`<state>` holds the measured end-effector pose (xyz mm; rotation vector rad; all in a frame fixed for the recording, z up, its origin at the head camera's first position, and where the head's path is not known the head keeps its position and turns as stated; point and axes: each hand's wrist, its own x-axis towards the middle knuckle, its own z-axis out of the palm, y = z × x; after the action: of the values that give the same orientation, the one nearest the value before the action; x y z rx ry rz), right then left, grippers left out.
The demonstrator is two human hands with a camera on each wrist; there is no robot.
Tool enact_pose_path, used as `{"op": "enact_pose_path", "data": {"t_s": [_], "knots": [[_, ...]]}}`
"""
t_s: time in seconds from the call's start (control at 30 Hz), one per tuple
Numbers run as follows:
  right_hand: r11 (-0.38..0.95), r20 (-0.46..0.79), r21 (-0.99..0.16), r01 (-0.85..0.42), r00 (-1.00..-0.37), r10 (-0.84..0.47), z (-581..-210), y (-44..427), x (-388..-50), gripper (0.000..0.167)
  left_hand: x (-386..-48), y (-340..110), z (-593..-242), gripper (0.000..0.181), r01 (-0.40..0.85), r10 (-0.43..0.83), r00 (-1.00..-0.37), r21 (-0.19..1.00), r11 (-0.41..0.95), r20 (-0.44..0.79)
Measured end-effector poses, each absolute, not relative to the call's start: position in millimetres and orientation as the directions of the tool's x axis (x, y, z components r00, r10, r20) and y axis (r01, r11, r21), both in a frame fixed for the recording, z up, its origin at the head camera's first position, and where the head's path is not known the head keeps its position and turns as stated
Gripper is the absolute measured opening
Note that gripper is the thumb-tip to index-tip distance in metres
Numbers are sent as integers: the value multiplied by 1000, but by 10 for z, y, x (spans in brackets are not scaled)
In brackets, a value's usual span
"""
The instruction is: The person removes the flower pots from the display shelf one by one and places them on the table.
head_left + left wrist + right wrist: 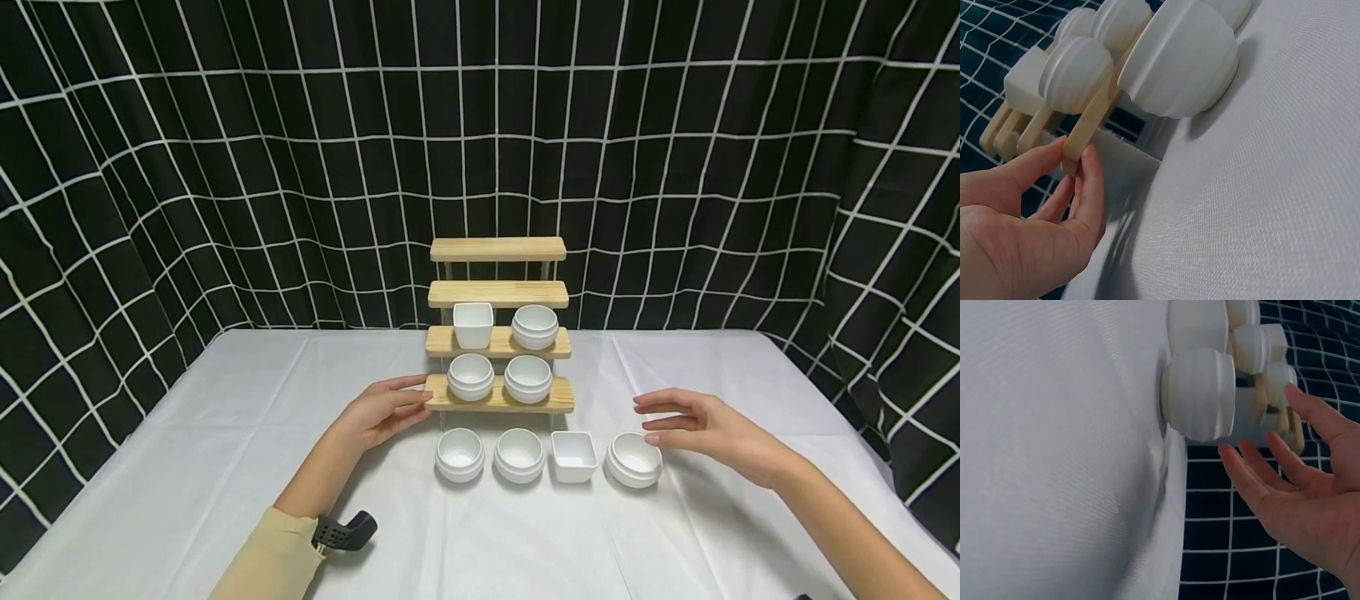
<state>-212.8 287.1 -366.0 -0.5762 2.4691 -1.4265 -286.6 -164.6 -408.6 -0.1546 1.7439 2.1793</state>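
My left hand (386, 412) pinches the left end of the lowest wooden step (498, 406) between thumb and fingers; the left wrist view shows this grip on the step's end (1079, 147). On that step stand two round white bowls (470, 377). One step up are a square white bowl (473, 325) and a round white bowl (536, 327). My right hand (697, 425) hovers with parted fingers beside the rightmost round white bowl (633, 461) on the table. In the right wrist view nothing lies between its fingers, and the bowl (1200, 394) stands apart from them.
A row on the white tablecloth (525, 533) in front of the stand also holds two round bowls (460, 456) and a square bowl (573, 457). Two upper wooden steps (498, 293) carry nothing. A black curtain with white grid lines (337, 167) surrounds the table's back and sides.
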Motion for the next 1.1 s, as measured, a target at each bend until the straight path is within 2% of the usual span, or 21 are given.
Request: {"op": "enact_pose_path", "data": {"t_s": [1.1], "knots": [[497, 11, -829, -256, -896, -443, -3409, 2687, -2252, 57, -2863, -1651, -4076, 58, -324, 211, -936, 926, -196, -283]]}}
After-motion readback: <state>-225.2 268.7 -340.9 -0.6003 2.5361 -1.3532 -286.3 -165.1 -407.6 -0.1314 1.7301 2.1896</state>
